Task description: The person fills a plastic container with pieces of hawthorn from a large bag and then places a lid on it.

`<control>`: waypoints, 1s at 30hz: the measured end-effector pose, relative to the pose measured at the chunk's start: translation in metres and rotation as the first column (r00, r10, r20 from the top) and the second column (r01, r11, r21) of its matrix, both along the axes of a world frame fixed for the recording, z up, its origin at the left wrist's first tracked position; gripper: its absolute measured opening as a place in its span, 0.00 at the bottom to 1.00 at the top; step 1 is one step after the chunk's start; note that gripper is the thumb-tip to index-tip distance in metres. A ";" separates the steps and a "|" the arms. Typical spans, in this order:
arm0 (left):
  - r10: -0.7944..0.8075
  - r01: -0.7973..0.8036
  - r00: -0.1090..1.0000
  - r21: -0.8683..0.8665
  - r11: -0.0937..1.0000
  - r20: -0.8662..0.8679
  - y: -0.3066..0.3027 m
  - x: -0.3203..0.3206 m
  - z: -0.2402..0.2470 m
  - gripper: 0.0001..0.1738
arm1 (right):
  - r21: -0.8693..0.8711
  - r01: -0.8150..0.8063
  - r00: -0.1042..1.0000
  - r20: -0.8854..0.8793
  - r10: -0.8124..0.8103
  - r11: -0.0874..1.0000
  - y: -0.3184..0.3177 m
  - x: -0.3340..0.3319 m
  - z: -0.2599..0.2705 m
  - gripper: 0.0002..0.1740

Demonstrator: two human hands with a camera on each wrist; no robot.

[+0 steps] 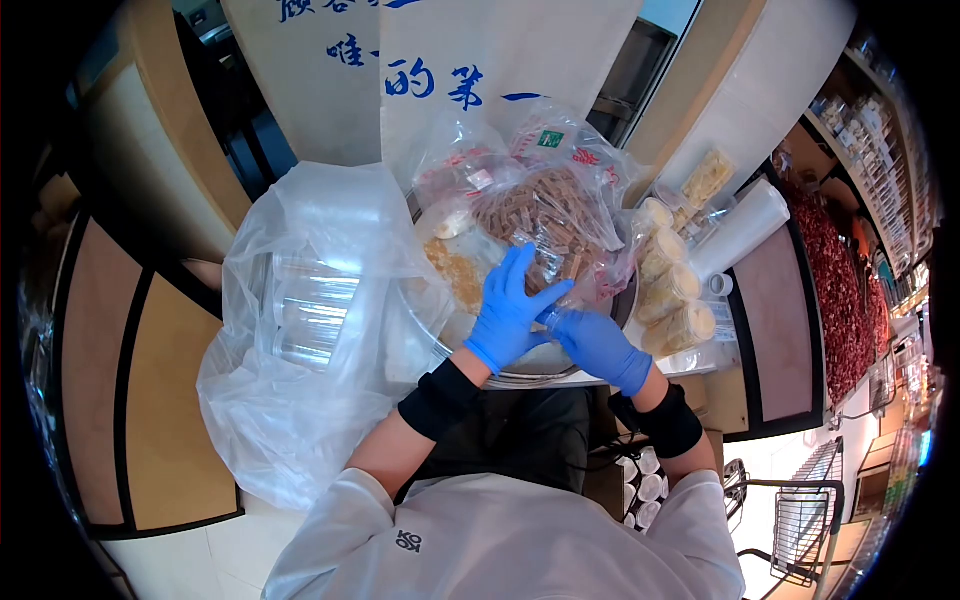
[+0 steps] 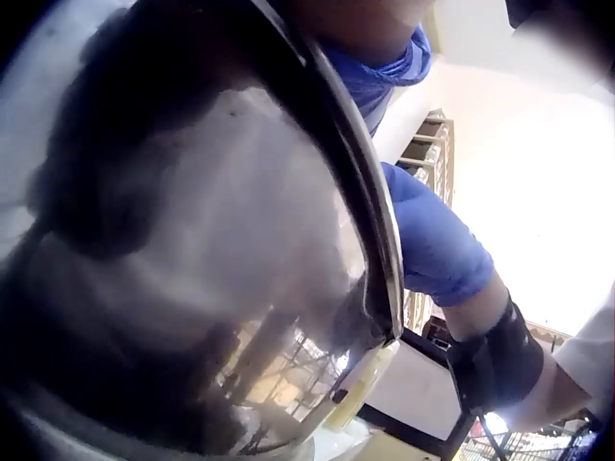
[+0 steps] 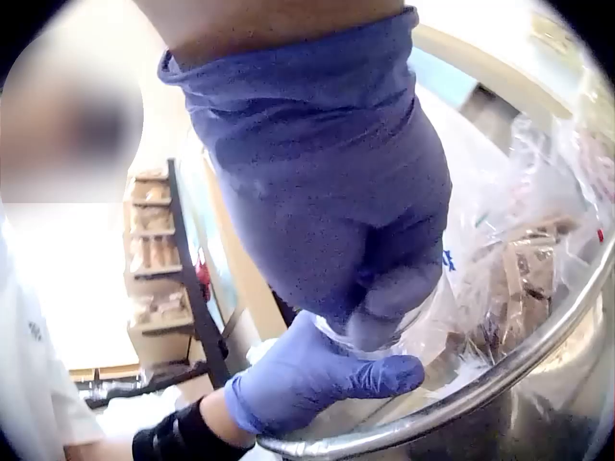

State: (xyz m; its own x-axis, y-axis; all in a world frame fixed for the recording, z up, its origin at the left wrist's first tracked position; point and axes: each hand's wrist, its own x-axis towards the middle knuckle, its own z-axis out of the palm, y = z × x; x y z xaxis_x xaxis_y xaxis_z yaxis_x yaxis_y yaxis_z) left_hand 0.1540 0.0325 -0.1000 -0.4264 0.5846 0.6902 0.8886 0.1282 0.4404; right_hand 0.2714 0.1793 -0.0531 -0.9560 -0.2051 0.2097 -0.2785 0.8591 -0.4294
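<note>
Both hands wear blue gloves and meet over the near side of a round metal basin (image 1: 540,380). The left hand (image 1: 508,312) has thumb and forefinger spread around a clear plastic container (image 1: 545,262). The right hand (image 1: 602,345), fingers curled, grips the container's near end; in the right wrist view a pale round rim (image 3: 332,334) shows between the hands. Much of the container is hidden by the gloves, so I cannot tell its full shape. Behind it, an open clear bag (image 1: 610,185) of brown wrapped pieces (image 1: 545,205) lies in the basin, beside yellowish pieces (image 1: 455,272).
Left of the basin stands a large translucent bag (image 1: 250,400) around stacked clear containers (image 1: 315,310). Several filled jars (image 1: 672,290) line the right side, near a plastic roll (image 1: 745,225). A white panel with blue characters (image 1: 480,60) rises behind. A wire cart (image 1: 805,520) stands lower right.
</note>
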 end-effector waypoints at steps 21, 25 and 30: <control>-0.200 0.175 0.944 0.116 0.978 0.262 -0.043 -0.026 0.031 0.44 | -0.129 0.415 0.849 -0.301 -0.434 0.901 0.143 -0.107 -0.012 0.12; -0.156 0.157 0.942 0.020 0.987 0.298 -0.048 -0.027 0.014 0.46 | -0.034 0.421 0.907 -0.014 -0.421 0.907 0.136 -0.122 -0.007 0.13; -0.205 0.223 0.930 -0.024 0.975 0.304 -0.049 -0.029 0.012 0.46 | 0.058 0.428 0.902 0.027 -0.430 0.902 0.132 -0.123 0.000 0.19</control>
